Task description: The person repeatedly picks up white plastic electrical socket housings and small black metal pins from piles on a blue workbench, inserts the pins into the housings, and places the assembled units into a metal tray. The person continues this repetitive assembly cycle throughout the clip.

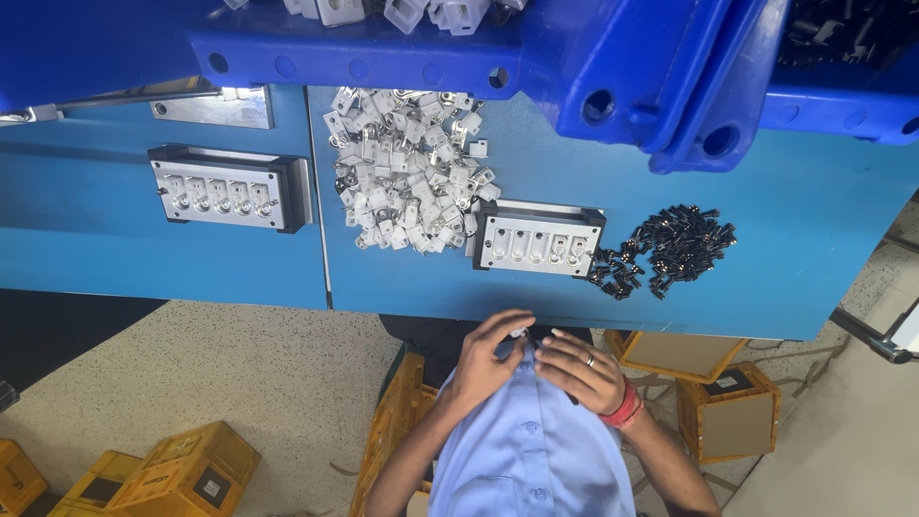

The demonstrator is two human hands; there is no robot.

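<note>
Blue shirt (531, 450), both hands (536, 364) raised, fingers (498, 330) pinching small white part (520, 333).

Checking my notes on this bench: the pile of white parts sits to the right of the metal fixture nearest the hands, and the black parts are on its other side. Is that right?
Not quite. The head view shows the pile of white parts to the left of the metal fixture, slightly beyond it. The black parts lie on its right. Both hands hold a small piece below the bench edge.

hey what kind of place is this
Probably a small-parts assembly bench in a factory: a blue worktable bearing a metal jig, a heap of white parts and a pile of small black parts.
</note>
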